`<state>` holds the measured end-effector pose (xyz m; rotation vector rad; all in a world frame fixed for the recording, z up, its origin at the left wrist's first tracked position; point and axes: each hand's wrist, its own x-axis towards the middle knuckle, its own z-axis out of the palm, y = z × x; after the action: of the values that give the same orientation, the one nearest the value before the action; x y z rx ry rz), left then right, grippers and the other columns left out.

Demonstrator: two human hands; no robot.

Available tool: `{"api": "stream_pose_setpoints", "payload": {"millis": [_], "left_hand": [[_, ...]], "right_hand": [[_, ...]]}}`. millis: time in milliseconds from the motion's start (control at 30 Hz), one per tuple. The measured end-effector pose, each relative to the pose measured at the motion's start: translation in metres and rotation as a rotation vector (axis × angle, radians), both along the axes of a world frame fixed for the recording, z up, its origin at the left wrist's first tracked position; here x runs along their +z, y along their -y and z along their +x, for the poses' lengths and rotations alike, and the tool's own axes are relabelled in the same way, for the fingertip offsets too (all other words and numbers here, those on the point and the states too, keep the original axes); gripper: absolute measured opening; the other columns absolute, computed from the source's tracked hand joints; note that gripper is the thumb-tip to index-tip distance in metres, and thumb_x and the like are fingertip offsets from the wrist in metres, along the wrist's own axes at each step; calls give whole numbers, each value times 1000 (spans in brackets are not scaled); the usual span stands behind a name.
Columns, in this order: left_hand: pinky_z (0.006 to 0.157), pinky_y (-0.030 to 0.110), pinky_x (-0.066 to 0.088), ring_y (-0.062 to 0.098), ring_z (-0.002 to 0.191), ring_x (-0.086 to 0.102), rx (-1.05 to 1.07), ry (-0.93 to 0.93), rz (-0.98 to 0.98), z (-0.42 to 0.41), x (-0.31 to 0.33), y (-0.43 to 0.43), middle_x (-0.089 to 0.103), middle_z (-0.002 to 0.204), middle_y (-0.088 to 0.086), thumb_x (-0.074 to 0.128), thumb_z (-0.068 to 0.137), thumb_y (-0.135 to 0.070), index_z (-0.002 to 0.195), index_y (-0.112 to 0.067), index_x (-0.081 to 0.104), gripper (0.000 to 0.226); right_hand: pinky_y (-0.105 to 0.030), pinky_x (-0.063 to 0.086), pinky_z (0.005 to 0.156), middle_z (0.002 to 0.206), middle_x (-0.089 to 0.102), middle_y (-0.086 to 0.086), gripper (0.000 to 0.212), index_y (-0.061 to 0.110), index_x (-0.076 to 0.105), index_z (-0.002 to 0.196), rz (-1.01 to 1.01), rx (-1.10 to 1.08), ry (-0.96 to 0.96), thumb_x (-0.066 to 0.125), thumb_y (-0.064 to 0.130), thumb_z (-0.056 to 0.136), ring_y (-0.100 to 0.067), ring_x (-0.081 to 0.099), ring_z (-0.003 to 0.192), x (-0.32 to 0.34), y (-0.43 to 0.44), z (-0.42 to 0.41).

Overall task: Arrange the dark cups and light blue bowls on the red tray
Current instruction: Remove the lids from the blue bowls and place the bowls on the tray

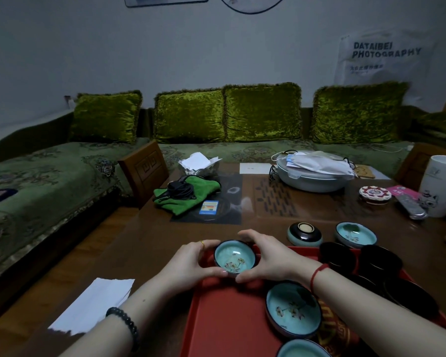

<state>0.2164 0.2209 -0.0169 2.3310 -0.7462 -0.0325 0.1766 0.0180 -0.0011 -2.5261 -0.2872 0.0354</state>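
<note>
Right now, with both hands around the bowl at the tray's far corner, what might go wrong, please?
The light blue bowl held by the left hand and right hand is near the far corner of the red tray; set down on the rim, it might tip. The right forearm passes close to another bowl and the dark cups; pulling back could nudge them.

Light: dim, cool, grey-blue overall.
Glare: pale reflected patches on the glossy table (152, 235), centre frame.
Shadows: soft, heaviest lower left.
Distortion: wide-angle bowing at edges; printed sheet (386, 51) upper right curves.
Sharpness: slightly soft, corners murkiest.
</note>
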Motion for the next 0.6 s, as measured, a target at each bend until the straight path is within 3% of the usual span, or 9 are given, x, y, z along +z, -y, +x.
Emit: {"api": "stream_pose_setpoints", "payload": {"millis": [333,600], "left_hand": [[102,21,39,-4,115,48,-29,-41,-4,4,-5,0,58,128,-11,77,62,-45,126,-30,50,71],[96,14,33,-9,112,41,-23,-57,2,4,-7,0,54,131,-11,76,64,-46,128,-31,46,72]], "right_hand": [[-36,32,109,136,46,3,90,24,34,133,-92,-1,6,77,49,58,-16,40,126,-5,-2,4],[-37,24,112,140,41,5,93,28,26,136,-87,30,-8,77,46,61,-14,35,129,-4,-1,3]]}}
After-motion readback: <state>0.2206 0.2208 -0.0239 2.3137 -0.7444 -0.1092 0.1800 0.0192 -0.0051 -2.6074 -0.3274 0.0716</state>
